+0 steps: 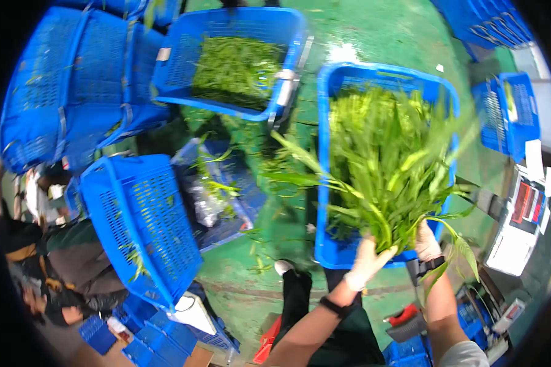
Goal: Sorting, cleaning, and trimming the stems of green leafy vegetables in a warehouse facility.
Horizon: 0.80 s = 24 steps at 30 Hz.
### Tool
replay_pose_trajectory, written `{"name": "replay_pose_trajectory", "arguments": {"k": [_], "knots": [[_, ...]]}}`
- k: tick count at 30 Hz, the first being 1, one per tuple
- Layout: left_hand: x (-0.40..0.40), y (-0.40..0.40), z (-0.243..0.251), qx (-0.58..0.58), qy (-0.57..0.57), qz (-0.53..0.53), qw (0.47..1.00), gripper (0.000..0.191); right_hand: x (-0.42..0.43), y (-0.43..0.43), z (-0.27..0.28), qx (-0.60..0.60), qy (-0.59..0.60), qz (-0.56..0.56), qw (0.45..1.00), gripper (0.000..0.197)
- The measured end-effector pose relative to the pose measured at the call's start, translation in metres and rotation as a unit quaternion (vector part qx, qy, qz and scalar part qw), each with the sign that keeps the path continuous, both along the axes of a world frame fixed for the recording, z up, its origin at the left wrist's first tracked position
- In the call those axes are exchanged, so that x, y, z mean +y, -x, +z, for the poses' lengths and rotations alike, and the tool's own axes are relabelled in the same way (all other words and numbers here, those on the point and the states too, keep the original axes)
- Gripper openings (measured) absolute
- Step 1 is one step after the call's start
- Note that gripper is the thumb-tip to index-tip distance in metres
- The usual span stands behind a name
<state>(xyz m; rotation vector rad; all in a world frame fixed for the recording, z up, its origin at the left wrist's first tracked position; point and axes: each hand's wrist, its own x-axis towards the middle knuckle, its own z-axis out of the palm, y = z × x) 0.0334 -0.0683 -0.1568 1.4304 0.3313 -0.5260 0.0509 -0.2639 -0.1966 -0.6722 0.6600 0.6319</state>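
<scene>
My left hand point(370, 260) and my right hand point(427, 242), both in pale gloves, grip the lower end of a large bunch of leafy green stems point(390, 197) from its two sides. The bunch is over the near part of a blue plastic crate point(322, 202), its leaves fanning out past the crate's left and right walls. More long-leaved greens point(362, 110) lie in the crate. Each wrist wears a dark band. The leaves blur at the upper right and hide much of the crate's inside.
Another blue crate point(229, 20) of greens stands at the upper left. Stacked crates point(96, 69) and a tilted crate point(151, 220) are on the left. Leaf scraps litter the green floor point(257, 247). A scale point(516, 225) is at the right. People sit at the lower left.
</scene>
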Motion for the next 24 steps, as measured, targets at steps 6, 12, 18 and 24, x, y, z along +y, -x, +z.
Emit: {"name": "replay_pose_trajectory", "arguments": {"k": [6,12,18,24], "knots": [[-0.03,0.066,-0.18,0.388,0.223,0.283,0.848,0.035,0.009,0.025,-0.108,0.089,-0.024,0.077,0.993,0.061],[-0.034,0.052,-0.14,0.425,0.341,0.342,0.765,0.031,0.007,0.004,-0.044,0.026,0.073,0.078,0.994,0.062],[-0.017,0.047,-0.154,0.377,0.069,0.257,0.887,0.056,0.006,0.053,-0.161,-0.036,0.309,0.279,0.908,0.062],[0.045,0.069,-0.161,0.318,0.205,0.153,0.913,0.031,0.058,0.038,-0.124,-0.043,0.229,0.276,0.932,0.037]]}}
